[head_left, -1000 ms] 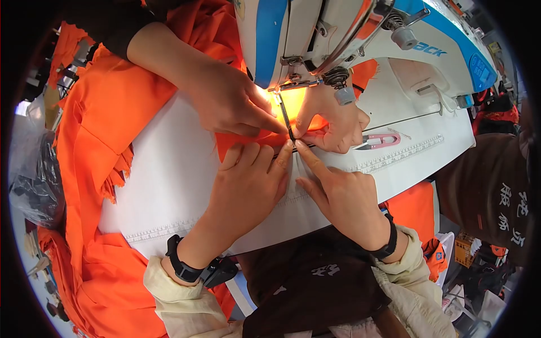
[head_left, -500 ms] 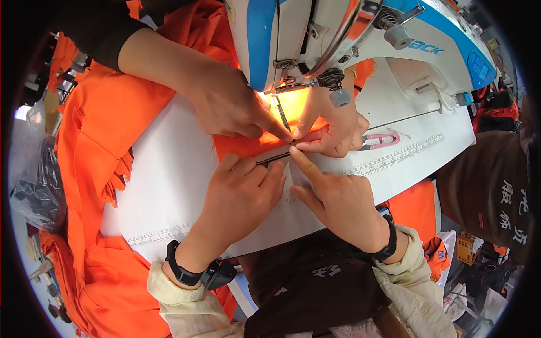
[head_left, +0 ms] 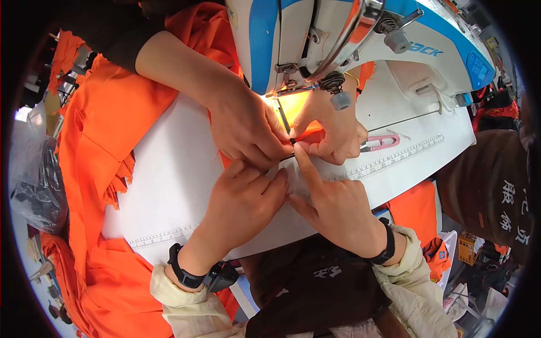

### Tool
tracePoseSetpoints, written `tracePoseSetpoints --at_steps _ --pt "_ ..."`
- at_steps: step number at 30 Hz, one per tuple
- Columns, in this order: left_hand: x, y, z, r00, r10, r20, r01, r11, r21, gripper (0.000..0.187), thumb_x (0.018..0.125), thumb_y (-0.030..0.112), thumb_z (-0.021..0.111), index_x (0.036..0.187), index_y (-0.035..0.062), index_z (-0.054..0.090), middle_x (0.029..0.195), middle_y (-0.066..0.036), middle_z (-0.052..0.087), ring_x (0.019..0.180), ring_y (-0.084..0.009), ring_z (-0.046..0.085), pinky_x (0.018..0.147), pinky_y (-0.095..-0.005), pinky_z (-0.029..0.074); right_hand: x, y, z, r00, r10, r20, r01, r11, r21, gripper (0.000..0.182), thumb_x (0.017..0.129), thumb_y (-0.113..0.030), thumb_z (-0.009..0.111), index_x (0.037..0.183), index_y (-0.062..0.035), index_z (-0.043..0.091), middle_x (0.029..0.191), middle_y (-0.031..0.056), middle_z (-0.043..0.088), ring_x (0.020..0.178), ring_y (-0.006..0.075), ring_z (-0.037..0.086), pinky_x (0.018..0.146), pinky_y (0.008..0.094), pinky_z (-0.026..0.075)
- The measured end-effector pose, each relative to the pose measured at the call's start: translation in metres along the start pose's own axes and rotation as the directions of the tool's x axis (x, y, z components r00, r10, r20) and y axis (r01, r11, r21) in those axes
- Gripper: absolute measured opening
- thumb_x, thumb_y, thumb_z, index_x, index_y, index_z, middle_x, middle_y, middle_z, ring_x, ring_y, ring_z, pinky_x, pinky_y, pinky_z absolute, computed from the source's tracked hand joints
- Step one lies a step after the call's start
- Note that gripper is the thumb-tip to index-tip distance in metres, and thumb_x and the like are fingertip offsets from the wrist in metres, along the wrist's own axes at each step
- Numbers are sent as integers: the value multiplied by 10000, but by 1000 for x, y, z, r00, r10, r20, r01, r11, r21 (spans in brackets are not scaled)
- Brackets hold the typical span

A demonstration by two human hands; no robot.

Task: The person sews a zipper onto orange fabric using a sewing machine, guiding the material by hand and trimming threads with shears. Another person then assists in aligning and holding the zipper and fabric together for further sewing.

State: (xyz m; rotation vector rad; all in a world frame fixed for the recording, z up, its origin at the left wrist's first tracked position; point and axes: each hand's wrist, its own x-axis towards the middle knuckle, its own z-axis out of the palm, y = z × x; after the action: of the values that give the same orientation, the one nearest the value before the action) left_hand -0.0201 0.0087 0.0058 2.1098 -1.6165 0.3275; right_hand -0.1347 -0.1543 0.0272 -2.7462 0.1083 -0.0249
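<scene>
A black zipper (head_left: pixel 284 119) lies on orange fabric (head_left: pixel 309 135) under the sewing machine's lamp. Beside the co-worker's hands, my left hand (head_left: pixel 243 200) is closed, its fingers curled and thumb pressed in; what it holds, if anything, is hidden. My right hand (head_left: pixel 342 209) has its index finger stretched out to the zipper's near end and its thumb apart, with nothing gripped. From the far side, a co-worker's hand (head_left: pixel 248 127) pinches at the same spot. Another co-worker's hand (head_left: pixel 332 127) steadies the fabric on the right. Their fingertips hide most of the zipper's end.
The white-and-blue sewing machine (head_left: pixel 349 42) overhangs the hands. Pink thread snips (head_left: pixel 383 142) lie on the white table (head_left: pixel 169 191), which has printed ruler scales. More orange fabric (head_left: pixel 112 121) drapes over the left side. A person's brown apron (head_left: pixel 484 191) is at right.
The co-worker's hand on the left has shifted down and right, from pointing to a pinch, covering the dark strip seen beside my left hand. My own hands have barely moved.
</scene>
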Motion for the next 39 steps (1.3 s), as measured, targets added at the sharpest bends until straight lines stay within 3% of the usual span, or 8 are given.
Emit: tracePoseSetpoints --at_steps 5,7,10,13,16,39 --pt "-3 1 -8 992 51 -118 -57 997 -44 295 770 133 775 1046 39 735 650 28 520 590 -132 519 589 -293 430 -9 0 -2 1000 -11 12 11 999 37 758 898 -288 740 1522 -24 400 558 82 560 466 301 589 447 403 438" --pt "0 5 -15 986 124 -111 -129 991 -40 369 725 41 796 1091 41 742 602 38 504 489 -143 466 517 -291 419 -15 5 0 999 -41 8 40 997 73 690 886 -264 753 1478 -51 469 554 72 562 466 290 591 449 392 441" --pt "-2 4 -9 972 152 -178 -163 985 -50 383 726 41 790 1106 41 741 598 48 477 501 -130 455 508 -278 396 -20 11 6 993 -77 -89 89 986 140 591 886 -243 762 1411 -77 546 561 65 576 486 279 605 457 377 448" --pt "0 3 -7 961 142 -238 -147 989 -6 388 725 41 789 1110 42 742 596 45 468 501 -129 452 506 -281 390 -23 13 0 995 -74 -72 85 982 169 476 893 -224 766 1318 -73 618 603 62 606 519 272 621 473 367 462" --pt "3 1 -10 960 172 -219 -157 984 85 307 784 101 782 1079 28 738 602 48 437 533 -106 454 528 -260 382 -26 19 4 983 -100 -157 135 963 234 408 897 -216 766 1258 -63 650 656 61 631 549 271 630 483 363 472" --pt "-12 34 -31 992 98 -78 -89 990 106 328 785 85 776 1104 18 734 594 41 395 535 -116 412 512 -271 339 -31 36 5 971 -155 -180 197 949 245 331 872 -134 770 1181 -45 692 684 71 635 565 273 629 495 365 471"
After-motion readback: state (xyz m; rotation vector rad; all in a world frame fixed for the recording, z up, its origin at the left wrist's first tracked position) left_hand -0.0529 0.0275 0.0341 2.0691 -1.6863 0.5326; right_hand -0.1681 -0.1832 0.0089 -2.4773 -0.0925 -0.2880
